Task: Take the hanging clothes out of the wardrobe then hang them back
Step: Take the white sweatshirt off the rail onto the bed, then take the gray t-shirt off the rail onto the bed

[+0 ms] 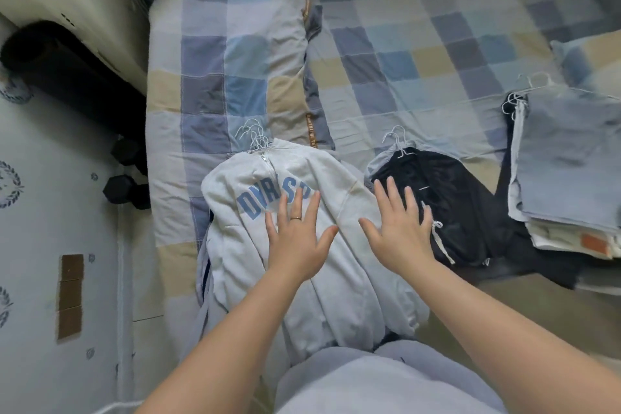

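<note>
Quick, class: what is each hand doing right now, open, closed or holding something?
Left hand: open, fingers spread over the grey sweatshirt.
Right hand: open, fingers spread, holding nothing.

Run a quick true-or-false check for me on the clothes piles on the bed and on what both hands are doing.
1. The grey sweatshirt lies on the bed with wire hangers at its collar. True.
2. The left hand grips a hanger. False: it is open over the sweatshirt's front, fingers spread, and holds nothing.
3. A black garment lies to the right of the sweatshirt. True.
4. The right hand holds the pale blue pile. False: it is open with fingers spread where the sweatshirt and the black garment meet. The pale blue pile lies further right, away from the hand.
</note>
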The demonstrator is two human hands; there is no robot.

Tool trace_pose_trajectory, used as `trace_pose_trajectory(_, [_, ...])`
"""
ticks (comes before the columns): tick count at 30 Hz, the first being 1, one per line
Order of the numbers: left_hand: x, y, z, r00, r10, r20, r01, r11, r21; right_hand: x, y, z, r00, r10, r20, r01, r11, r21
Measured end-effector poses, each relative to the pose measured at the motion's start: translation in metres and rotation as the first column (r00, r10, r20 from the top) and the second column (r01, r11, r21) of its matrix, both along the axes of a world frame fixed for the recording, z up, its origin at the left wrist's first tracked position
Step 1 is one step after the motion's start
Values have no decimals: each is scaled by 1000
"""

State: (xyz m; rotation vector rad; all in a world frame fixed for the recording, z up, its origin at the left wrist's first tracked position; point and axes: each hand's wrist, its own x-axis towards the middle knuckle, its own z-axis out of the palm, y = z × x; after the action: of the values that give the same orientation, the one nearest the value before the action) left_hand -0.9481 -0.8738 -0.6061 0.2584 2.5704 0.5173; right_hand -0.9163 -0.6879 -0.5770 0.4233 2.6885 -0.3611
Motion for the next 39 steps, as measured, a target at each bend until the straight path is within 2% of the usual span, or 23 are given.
trace_pose_trajectory(6, [36, 60, 25, 990, -137, -30, 139, 987, 77, 66, 54, 36, 987, -125, -104, 130, 990, 46])
trace_pose_trajectory(11, [72, 126, 42, 960, -266, -87, 276, 952, 135, 138, 109, 56, 928, -341, -152, 351, 936, 41])
trace_pose_trajectory(22, [226, 318, 76, 760, -613, -213, 644, 754, 130, 364, 243, 79, 710, -655, -257, 682, 731, 22])
trace_pose_trajectory(26, [318, 395, 86, 635, -728, -257, 769, 628, 122, 469, 290, 88, 634, -713, -299, 753, 657, 30])
trace_pose_trajectory(30, [411, 462, 93, 490, -830, -268, 872, 469, 142, 573, 323, 96, 525, -793, -311, 842, 537, 53])
trace_pose_trajectory(35, [507, 523, 104, 255, -916, -310, 965, 223, 135, 681, 337, 105, 339, -874, -348, 939, 337, 70])
trace_pose_trajectory(39, [577, 566, 112, 28, -946, -322, 994, -6, 105, 750, 336, 108, 145, -913, -383, 989, 128, 69])
